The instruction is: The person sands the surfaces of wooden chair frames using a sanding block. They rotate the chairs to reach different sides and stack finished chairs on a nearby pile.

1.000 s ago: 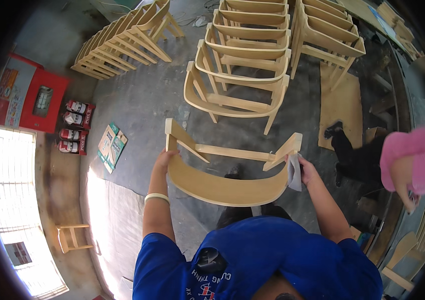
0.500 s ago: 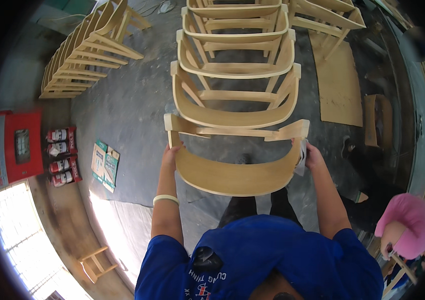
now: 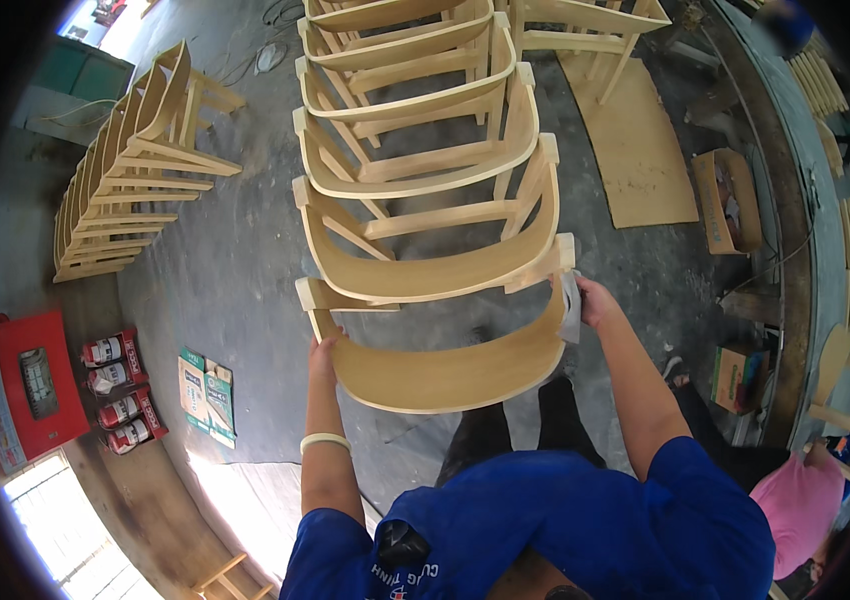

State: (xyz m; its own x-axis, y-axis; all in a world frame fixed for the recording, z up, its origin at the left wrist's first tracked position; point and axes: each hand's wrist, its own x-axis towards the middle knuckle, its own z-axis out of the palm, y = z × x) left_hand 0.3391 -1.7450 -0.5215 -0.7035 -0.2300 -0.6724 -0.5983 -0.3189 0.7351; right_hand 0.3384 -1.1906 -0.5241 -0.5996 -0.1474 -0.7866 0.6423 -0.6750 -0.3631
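Both my hands hold a pale wooden chair frame (image 3: pixel 445 375) with a curved backrest, in front of my legs. My left hand (image 3: pixel 323 352) is closed round its left end, just below the arm tip. At the right end my right hand (image 3: pixel 595 302) grips the frame, with a thin greyish-white sheet or cloth (image 3: pixel 571 308) between palm and wood. Right in front stands the closest chair frame (image 3: pixel 435 278) of a nested row, and its back rail overlaps the far edge of mine. The lower part of my frame is hidden under the backrest.
A second nested row of chair frames (image 3: pixel 125 200) stands far left. Fire extinguishers (image 3: pixel 120 380) and a red cabinet (image 3: pixel 40 390) are by the left wall. A flat cardboard piece (image 3: pixel 207 395) lies on the floor; a board (image 3: pixel 635 150) and box (image 3: pixel 727 200) are right. A pink-clad person (image 3: pixel 800 505) is lower right.
My view has swung, so the surroundings sit differently. The held chair frame now appears tilted, its right end higher, and overlapped by the row's nearest chair. Both hands keep their grip.
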